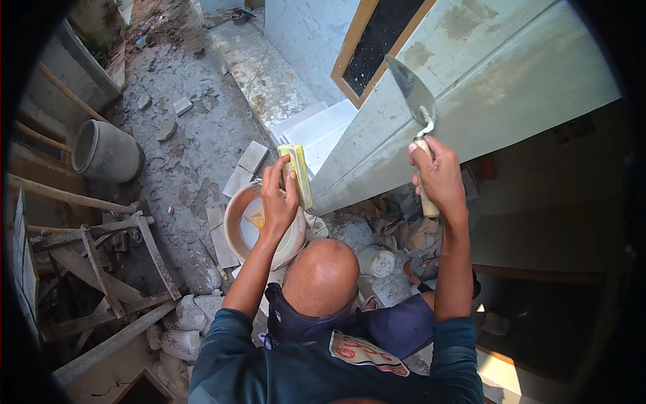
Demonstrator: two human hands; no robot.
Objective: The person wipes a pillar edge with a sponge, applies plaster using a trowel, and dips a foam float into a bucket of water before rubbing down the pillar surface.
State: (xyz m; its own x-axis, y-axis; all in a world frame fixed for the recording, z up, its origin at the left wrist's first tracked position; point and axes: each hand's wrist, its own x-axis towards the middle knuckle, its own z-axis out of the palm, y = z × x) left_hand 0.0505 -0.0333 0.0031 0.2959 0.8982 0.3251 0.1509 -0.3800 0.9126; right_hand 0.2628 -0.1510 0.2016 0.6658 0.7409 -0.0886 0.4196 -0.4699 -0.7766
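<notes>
Wrapping its wooden handle [429, 208], the right grip [439, 176] holds a metal trowel [412, 89].

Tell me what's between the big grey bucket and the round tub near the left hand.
Rough grey ground stretches from the bucket to flat blocks beside the tub, in the head view.

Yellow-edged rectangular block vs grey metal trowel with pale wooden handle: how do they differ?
Shape: the yellow-edged rectangular block is straight-sided; the grey metal trowel has a blade tapering to a tip. Colour: the block is yellow and pale; the trowel is grey with a pale wooden handle. Hold: the left hand has the block, the right hand the trowel. Shared: each is held up in one hand.
</notes>
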